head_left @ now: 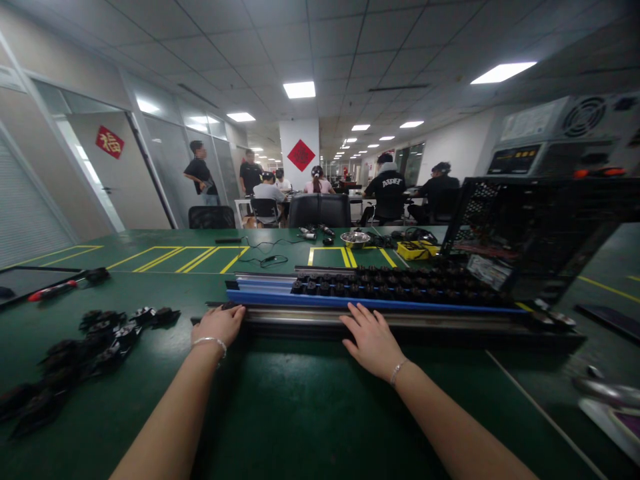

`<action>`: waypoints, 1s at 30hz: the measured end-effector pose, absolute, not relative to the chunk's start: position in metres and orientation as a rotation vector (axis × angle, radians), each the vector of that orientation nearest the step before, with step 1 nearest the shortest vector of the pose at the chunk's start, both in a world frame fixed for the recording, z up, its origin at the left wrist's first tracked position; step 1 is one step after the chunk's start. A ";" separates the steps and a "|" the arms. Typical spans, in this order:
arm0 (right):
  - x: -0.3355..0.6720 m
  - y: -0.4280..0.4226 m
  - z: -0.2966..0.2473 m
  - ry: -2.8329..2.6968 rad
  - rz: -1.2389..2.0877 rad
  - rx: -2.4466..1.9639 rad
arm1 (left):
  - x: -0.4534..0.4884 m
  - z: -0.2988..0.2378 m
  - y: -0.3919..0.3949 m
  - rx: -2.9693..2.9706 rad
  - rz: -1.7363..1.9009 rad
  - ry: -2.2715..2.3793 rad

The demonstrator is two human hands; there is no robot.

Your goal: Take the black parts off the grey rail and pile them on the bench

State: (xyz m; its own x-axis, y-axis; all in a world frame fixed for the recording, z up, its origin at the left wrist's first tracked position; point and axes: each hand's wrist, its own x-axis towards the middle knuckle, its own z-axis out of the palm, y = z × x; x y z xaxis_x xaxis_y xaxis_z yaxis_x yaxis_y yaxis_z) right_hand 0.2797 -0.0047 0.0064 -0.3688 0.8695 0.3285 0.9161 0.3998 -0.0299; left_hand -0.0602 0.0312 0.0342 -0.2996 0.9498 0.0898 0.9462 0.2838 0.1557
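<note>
A long dark rail with a shiny metal strip (295,316) lies across the green table in front of me. At its left end, my left hand (219,325) is closed over the rail, with its fingers partly hidden. My right hand (369,337) rests against the middle of the same rail, its fingers spread and laid over the near edge. Just behind stands a blue-edged rack (260,293) that holds rows of small black parts (380,288).
Loose black parts (97,340) are scattered at the left, near a red-handled tool (53,291). An open computer case (545,233) stands at the right. Farther back are a metal bowl (355,239), a yellow tray (416,250) and cables (270,261). Several people sit or stand beyond the table.
</note>
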 end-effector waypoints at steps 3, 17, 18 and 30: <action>0.280 -0.005 0.007 -2.369 -0.228 -1.554 | -0.064 0.032 0.033 1.836 0.309 2.507; 0.280 -0.005 0.007 -2.368 -0.239 -1.548 | -0.082 0.022 0.037 1.791 0.444 2.598; 0.280 -0.005 0.007 -2.368 -0.239 -1.550 | -0.083 0.021 0.036 1.774 0.446 2.606; 0.280 -0.006 0.009 -2.367 -0.244 -1.551 | -0.094 0.022 0.036 1.698 0.449 2.642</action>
State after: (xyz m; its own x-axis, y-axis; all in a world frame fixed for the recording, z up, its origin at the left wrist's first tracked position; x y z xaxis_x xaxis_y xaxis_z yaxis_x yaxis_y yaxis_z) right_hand 0.2795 -0.0061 0.0087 -0.3720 0.8642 0.3388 0.9151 0.4027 -0.0223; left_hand -0.0937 0.0362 0.0216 -0.4269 0.8867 0.1775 0.8956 0.3872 0.2191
